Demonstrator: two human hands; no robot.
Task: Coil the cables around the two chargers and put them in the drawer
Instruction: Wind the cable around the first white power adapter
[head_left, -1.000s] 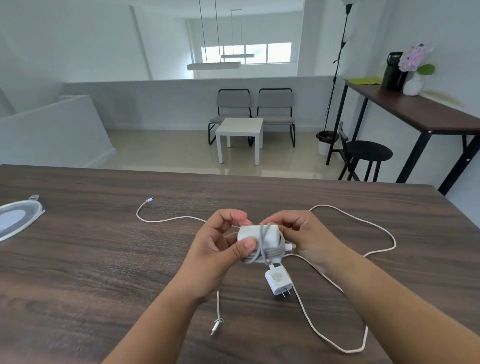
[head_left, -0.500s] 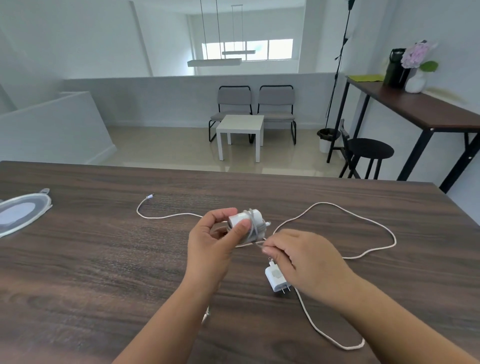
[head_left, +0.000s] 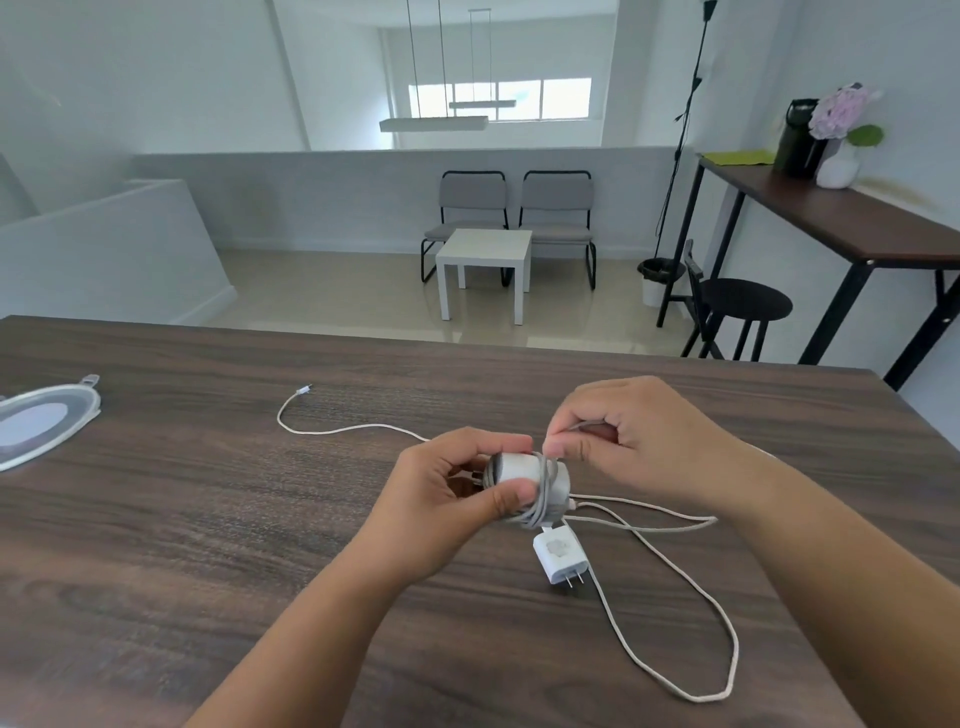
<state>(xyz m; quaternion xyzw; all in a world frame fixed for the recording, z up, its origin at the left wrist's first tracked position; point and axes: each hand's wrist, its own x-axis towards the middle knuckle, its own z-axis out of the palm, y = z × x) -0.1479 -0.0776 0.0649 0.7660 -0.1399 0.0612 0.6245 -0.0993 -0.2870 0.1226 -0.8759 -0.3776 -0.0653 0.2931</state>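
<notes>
Head view: I see the left hand (head_left: 441, 512) gripping a white charger (head_left: 524, 480) between thumb and fingers, held just above the dark wood table (head_left: 208, 519). Grey cable (head_left: 543, 496) is looped several turns around that charger. Right hand (head_left: 639, 441) pinches a strand of this cable just beside the charger's far end. Second charger (head_left: 560, 557) lies flat on the table right below, prongs toward me, its white cable (head_left: 675, 613) trailing loose in loops to the right. Another cable end (head_left: 304, 389) lies farther left. Clear round lid (head_left: 41, 423) at the left edge.
</notes>
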